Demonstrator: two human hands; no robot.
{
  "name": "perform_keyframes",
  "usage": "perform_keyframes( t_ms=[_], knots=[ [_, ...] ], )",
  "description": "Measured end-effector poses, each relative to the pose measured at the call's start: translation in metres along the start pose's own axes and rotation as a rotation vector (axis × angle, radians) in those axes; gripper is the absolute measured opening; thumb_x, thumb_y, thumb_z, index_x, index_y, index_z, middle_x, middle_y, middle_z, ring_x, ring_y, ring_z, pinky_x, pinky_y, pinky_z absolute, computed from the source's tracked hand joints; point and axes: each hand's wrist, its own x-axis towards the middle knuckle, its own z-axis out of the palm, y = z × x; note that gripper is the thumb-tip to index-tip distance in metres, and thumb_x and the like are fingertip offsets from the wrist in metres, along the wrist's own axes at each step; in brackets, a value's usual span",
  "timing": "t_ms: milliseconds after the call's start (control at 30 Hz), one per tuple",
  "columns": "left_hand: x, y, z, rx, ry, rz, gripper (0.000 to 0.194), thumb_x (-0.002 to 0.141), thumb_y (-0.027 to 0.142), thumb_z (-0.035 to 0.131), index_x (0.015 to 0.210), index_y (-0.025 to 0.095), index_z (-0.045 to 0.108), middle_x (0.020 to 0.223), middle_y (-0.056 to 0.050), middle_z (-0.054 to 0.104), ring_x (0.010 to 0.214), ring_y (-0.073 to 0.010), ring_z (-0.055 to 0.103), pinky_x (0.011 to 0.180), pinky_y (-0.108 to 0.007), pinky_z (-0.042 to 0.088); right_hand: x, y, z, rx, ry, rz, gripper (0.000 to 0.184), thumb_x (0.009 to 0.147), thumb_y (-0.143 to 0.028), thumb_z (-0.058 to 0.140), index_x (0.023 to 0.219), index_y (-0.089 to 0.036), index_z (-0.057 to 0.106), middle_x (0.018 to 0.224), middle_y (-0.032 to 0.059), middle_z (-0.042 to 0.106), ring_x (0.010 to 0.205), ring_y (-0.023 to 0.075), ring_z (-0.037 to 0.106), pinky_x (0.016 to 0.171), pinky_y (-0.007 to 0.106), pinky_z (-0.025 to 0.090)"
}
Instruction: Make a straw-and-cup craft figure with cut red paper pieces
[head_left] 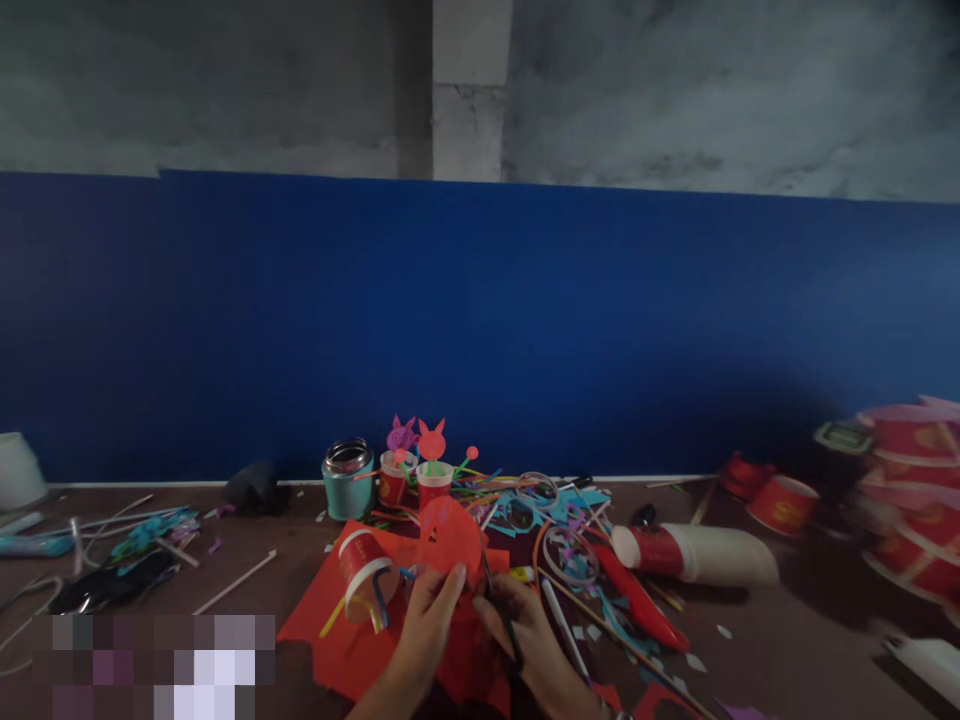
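Note:
In my left hand (429, 622) is a rounded piece of red paper (448, 532), pinched at its lower edge by thumb and fingers. My right hand (529, 632) is closed around dark-handled scissors (514, 645), whose blades point up at the right edge of that piece. Beneath both hands lie larger red paper sheets (337, 648). A red and white paper cup (358, 556) lies tipped on the sheets, with coloured strips coming out of its mouth. Just behind the held paper stands another paper cup (435, 482) with a red animal-head cutout (432, 440) on top.
A teal thermos (349, 482) stands behind the sheets. To the right are scattered scraps, tape rolls (570, 555), a red pencil-case-like pouch (645, 600) and a stack of paper cups (697, 555) on its side. Decorated red cups (915, 500) crowd the far right. A blue partition (480, 320) rises behind.

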Motion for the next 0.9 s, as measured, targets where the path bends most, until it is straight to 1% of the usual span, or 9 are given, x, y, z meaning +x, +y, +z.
perform_keyframes(
  t_ms=[67,167,267,367,467,567,767,833,900],
  knots=[
    [0.001,-0.001,0.000,0.003,-0.023,0.017,0.039,0.056,0.055,0.066,0.050,0.016,0.060,0.052,0.000,0.056,0.058,-0.0152,0.050,0.059,-0.025,0.042,0.000,-0.002,0.000,0.000,0.006,-0.029,0.028,0.064,-0.040,0.070,0.068,-0.014,0.060,0.058,-0.0029,0.051,0.051,0.0080,0.040,0.046,0.018,0.034],
    [0.001,0.000,-0.001,0.012,-0.024,0.029,0.038,0.058,0.054,0.065,0.052,0.016,0.060,0.054,0.000,0.057,0.060,-0.0155,0.051,0.061,-0.025,0.042,0.000,-0.003,0.000,0.004,0.009,-0.041,0.028,0.062,-0.041,0.071,0.067,-0.015,0.061,0.057,-0.0026,0.051,0.052,0.0089,0.042,0.048,0.019,0.036],
    [0.001,0.001,-0.002,0.022,-0.014,0.025,0.038,0.057,0.054,0.065,0.051,0.016,0.060,0.055,0.000,0.057,0.061,-0.0157,0.051,0.062,-0.026,0.042,0.000,-0.003,0.001,0.009,0.000,-0.013,0.030,0.061,-0.042,0.072,0.068,-0.015,0.061,0.053,-0.0045,0.048,0.047,0.0069,0.039,0.043,0.017,0.033],
    [0.000,0.002,-0.002,0.027,0.009,0.021,0.039,0.056,0.055,0.066,0.051,0.016,0.060,0.054,0.000,0.056,0.060,-0.0155,0.050,0.062,-0.026,0.042,-0.001,-0.002,0.002,0.027,-0.015,0.040,0.033,0.061,-0.045,0.071,0.068,-0.015,0.059,0.045,-0.0077,0.041,0.039,0.0046,0.033,0.037,0.016,0.027],
    [-0.002,0.003,-0.002,0.038,0.021,0.009,0.039,0.056,0.055,0.065,0.052,0.016,0.059,0.055,0.000,0.055,0.061,-0.0155,0.050,0.061,-0.026,0.041,-0.001,-0.002,0.003,0.042,-0.003,0.085,0.036,0.057,-0.046,0.073,0.067,-0.016,0.056,0.044,-0.0087,0.039,0.037,0.0038,0.031,0.035,0.016,0.024],
    [-0.002,0.004,-0.003,0.037,0.040,0.002,0.039,0.056,0.055,0.065,0.052,0.017,0.058,0.056,0.000,0.054,0.061,-0.0158,0.050,0.063,-0.026,0.041,-0.001,-0.002,0.003,0.045,0.029,0.085,0.039,0.054,-0.047,0.075,0.067,-0.016,0.056,0.046,-0.0078,0.042,0.039,0.0041,0.033,0.035,0.016,0.025],
    [-0.001,0.002,-0.005,0.024,0.146,-0.012,0.039,0.052,0.055,0.068,0.058,0.017,0.061,0.065,-0.002,0.057,0.069,-0.0180,0.054,0.071,-0.027,0.043,0.000,0.001,0.003,0.030,0.033,0.094,0.040,0.052,-0.048,0.075,0.064,-0.016,0.054,0.047,-0.0071,0.044,0.039,0.0044,0.034,0.035,0.016,0.026],
    [-0.001,0.001,-0.004,0.024,0.154,-0.018,0.040,0.052,0.055,0.069,0.062,0.017,0.063,0.067,-0.002,0.059,0.071,-0.0181,0.054,0.071,-0.027,0.043,0.001,0.004,0.002,0.022,0.032,0.093,0.039,0.053,-0.048,0.074,0.065,-0.016,0.055,0.045,-0.0076,0.043,0.038,0.0045,0.034,0.035,0.016,0.027],
    [0.000,-0.001,-0.003,0.033,0.127,-0.005,0.040,0.054,0.055,0.067,0.061,0.016,0.062,0.066,-0.002,0.058,0.069,-0.0173,0.053,0.068,-0.026,0.043,0.001,0.007,0.001,0.006,0.013,0.091,0.038,0.056,-0.048,0.073,0.067,-0.016,0.055,0.043,-0.0084,0.041,0.036,0.0046,0.032,0.034,0.016,0.026]
  ],
)
